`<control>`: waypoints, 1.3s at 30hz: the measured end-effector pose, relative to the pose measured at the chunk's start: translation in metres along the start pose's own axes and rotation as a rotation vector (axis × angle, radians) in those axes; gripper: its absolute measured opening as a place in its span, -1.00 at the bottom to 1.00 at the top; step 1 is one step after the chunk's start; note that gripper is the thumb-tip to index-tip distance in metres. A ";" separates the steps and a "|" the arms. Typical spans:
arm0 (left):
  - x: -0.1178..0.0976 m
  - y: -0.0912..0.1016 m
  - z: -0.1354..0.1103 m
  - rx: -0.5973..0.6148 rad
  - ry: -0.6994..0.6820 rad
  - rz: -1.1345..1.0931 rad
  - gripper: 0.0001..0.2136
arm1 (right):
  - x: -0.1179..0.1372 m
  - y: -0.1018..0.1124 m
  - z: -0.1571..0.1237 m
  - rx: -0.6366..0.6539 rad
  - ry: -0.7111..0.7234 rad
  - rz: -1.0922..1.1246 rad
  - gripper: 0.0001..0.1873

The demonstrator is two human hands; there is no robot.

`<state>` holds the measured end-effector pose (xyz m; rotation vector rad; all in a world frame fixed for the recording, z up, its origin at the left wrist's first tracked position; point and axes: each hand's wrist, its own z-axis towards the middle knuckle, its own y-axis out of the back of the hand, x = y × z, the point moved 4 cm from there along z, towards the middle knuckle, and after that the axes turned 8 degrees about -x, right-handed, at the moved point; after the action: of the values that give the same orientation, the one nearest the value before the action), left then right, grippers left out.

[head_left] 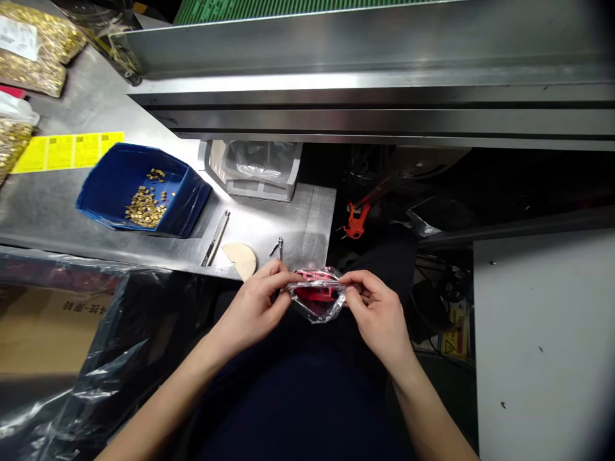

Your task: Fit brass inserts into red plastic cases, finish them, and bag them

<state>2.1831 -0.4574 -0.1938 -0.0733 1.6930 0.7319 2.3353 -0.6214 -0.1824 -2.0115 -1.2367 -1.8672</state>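
Note:
A clear plastic bag (321, 312) with something red and glossy inside is stretched between my hands, just beyond the table's front edge. My left hand (262, 298) pinches the bag's left side between thumb and fingers. On the other side, my right hand (377, 307) pinches the right corner the same way. What the red contents are I cannot make out. Close to my left hand lie a round cream-coloured disc (241, 258) with a notch, a small metal clipper-like tool (279, 246) and a slim pen-like tool (216, 238).
A blue bin (103, 198) holds many small gold-coloured metal pieces. Behind it sits a grey tray (262, 189) with clear bags. Bags of gold pieces (33, 48) stand at the upper left. A metal conveyor frame (336, 102) crosses the back. Orange-handled pliers (356, 222) hang in the dark gap.

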 end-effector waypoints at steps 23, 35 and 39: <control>0.028 -0.069 0.014 0.518 0.257 -0.690 -0.81 | -0.002 0.019 -0.025 0.310 0.116 -0.084 -0.87; -0.025 -0.046 0.006 0.622 0.177 -0.160 -0.59 | 0.017 0.003 -0.023 0.365 0.278 -0.375 -0.91; -0.034 -0.042 -0.006 0.628 0.190 -0.395 -0.63 | 0.000 0.002 -0.032 0.334 -0.174 -0.131 -0.95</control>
<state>2.2052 -0.5054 -0.1806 -0.0349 1.9430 -0.1185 2.3116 -0.6415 -0.1744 -1.9801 -1.6378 -1.4347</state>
